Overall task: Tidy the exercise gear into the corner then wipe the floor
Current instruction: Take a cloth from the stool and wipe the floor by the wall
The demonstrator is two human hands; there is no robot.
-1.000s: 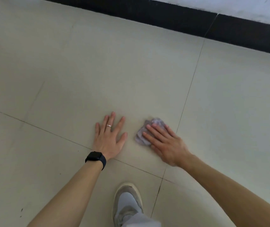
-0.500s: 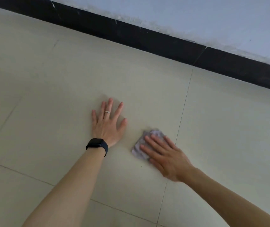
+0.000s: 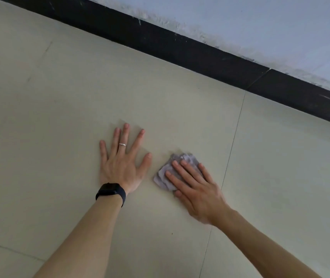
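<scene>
A person kneeling low over a pale tiled floor (image 3: 64, 101) presses both hands to the tiles beside a black skirting board (image 3: 180, 47) that runs along the foot of a light wall (image 3: 260, 23). The right hand (image 3: 197, 192) lies flat, fingers stretched and slightly spread, pinning a small crumpled grey cloth (image 3: 167, 175) to the floor; the fingers rest on top of the cloth rather than curling round it, and the cloth's far edge shows beyond the fingertips. The cloth sits on the near side of the skirting board, well apart from it, and just to the left of a thin grout line (image 3: 234, 137) that runs from the board toward the viewer. The left hand (image 3: 123, 164) is planted palm-down, fingers splayed wide and holding nothing, beside the cloth but not touching it, on the same tile. A silver ring (image 3: 122, 144) circles one finger of that hand, and a black wristband (image 3: 111, 192) wraps the wrist. Both forearms are bare. No box, bin or other container shows in this stretch of floor.
</scene>
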